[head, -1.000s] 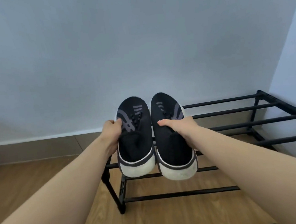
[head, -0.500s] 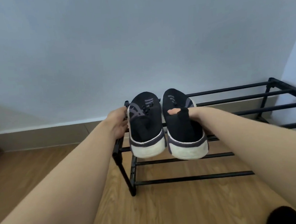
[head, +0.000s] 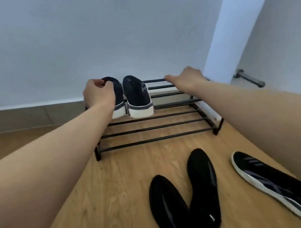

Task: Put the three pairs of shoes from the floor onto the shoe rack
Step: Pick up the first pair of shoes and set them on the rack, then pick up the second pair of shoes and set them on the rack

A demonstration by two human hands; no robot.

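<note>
A black metal two-tier shoe rack (head: 165, 125) stands against the wall. Two dark navy shoes with white soles rest on its top tier at the left end, heels toward me. My left hand (head: 98, 94) is curled over the left navy shoe (head: 119, 95) near its toe. The right navy shoe (head: 137, 96) stands free beside it. My right hand (head: 186, 77) hovers palm down over the top bars to the right and holds nothing. On the floor lie two all-black shoes (head: 166, 205) (head: 203, 188) and one black shoe with grey stripes and a white sole (head: 272, 184).
The rack's right end sits against a white wall corner (head: 230, 31), with a grey metal bar (head: 250, 79) on the door or panel beyond it. A grey skirting board (head: 25, 117) runs along the wall. The floor is light wood.
The navy pair went from held in both hands to resting on the top tier. My right hand let go and moved right. The view tilted down, revealing shoes on the floor.
</note>
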